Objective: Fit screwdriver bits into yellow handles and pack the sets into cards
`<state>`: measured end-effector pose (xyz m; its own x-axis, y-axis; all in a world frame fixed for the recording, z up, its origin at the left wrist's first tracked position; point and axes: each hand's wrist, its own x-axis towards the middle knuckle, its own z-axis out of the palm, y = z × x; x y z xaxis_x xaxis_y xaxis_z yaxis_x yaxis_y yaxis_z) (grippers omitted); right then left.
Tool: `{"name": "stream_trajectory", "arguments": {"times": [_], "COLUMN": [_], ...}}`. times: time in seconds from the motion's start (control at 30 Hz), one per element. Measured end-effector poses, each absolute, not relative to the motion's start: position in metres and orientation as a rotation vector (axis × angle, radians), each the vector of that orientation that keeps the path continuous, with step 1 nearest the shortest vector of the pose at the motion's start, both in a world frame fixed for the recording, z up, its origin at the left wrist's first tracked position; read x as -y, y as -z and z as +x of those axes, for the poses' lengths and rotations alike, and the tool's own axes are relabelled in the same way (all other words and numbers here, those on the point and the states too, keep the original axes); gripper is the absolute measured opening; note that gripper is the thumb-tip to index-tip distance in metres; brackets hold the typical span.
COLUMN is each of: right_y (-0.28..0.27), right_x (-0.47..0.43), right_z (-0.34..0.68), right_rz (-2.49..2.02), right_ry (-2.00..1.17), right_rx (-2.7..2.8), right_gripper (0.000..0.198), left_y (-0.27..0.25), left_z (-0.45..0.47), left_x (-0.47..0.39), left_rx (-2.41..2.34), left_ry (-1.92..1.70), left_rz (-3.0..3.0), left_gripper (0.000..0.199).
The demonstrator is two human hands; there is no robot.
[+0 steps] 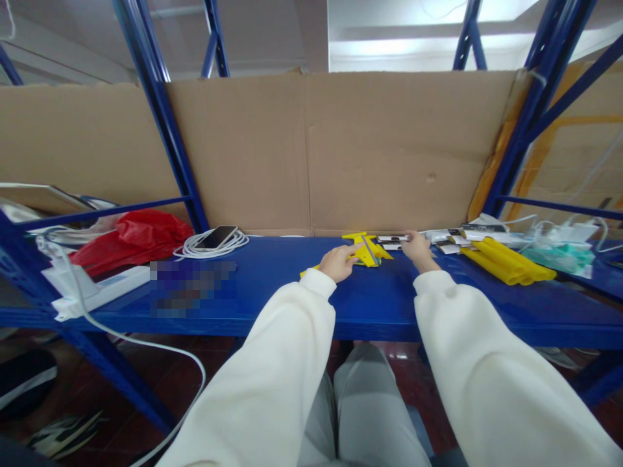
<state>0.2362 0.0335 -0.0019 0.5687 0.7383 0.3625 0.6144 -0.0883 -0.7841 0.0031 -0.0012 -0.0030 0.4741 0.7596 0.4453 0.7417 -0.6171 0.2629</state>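
Observation:
My left hand (338, 263) is closed at the near left side of a flat yellow piece with a grey strip across it (368, 251), fingertips on its edge. The piece lies on the blue shelf top (287, 292), and its exact kind is unclear. Just right of it, my right hand (417, 250) reaches to the back of the shelf. Its fingers close on the right end of a small black-and-white packet (392, 240); the fingertips are partly hidden. A bit of yellow also shows at the left wrist.
Right of my hands lie more packets (450, 240), yellow rolls (511, 261) and a green bag (559, 259). To the left are a phone (217, 238) on a coiled white cable (195, 250), a red bag (141, 237) and a white power strip (111, 288). Cardboard (341, 149) walls the back.

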Motion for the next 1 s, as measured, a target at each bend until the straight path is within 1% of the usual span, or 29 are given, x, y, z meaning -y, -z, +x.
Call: {"name": "stream_trajectory", "arguments": {"times": [0.07, 0.17, 0.23, 0.47, 0.6, 0.83, 1.0], "right_y": [0.007, 0.015, 0.019, 0.023, 0.022, 0.021, 0.022], "right_x": [-0.030, -0.028, -0.028, -0.031, -0.034, -0.041, -0.044], "right_z": [0.254, 0.267, 0.268, 0.265, 0.265, 0.267, 0.271], "right_rz": [-2.004, -2.109, -2.152, -2.287, -2.293, -2.345, -2.279], "right_ry": [-0.077, -0.032, -0.010, 0.030, 0.113, 0.125, 0.289], "right_rx": [1.093, 1.152, 1.194, 1.294, 1.384, 1.439, 1.537], "right_gripper": [0.024, 0.018, 0.017, 0.035, 0.042, 0.044, 0.047], "left_y": [0.003, 0.004, 0.004, 0.004, 0.004, 0.005, 0.005], "left_z": [0.003, 0.004, 0.004, 0.005, 0.005, 0.005, 0.006], "left_x": [0.000, -0.001, -0.001, 0.000, 0.000, 0.001, 0.002], "left_rx": [-1.354, -1.319, -1.296, -1.274, -1.302, -1.296, -1.307], "left_ry": [-0.805, -0.804, -0.806, -0.797, -0.796, -0.811, -0.807], "left_rz": [2.676, 2.670, 2.662, 2.644, 2.645, 2.643, 2.636], "left_gripper": [0.042, 0.039, 0.039, 0.039, 0.039, 0.040, 0.039]}}
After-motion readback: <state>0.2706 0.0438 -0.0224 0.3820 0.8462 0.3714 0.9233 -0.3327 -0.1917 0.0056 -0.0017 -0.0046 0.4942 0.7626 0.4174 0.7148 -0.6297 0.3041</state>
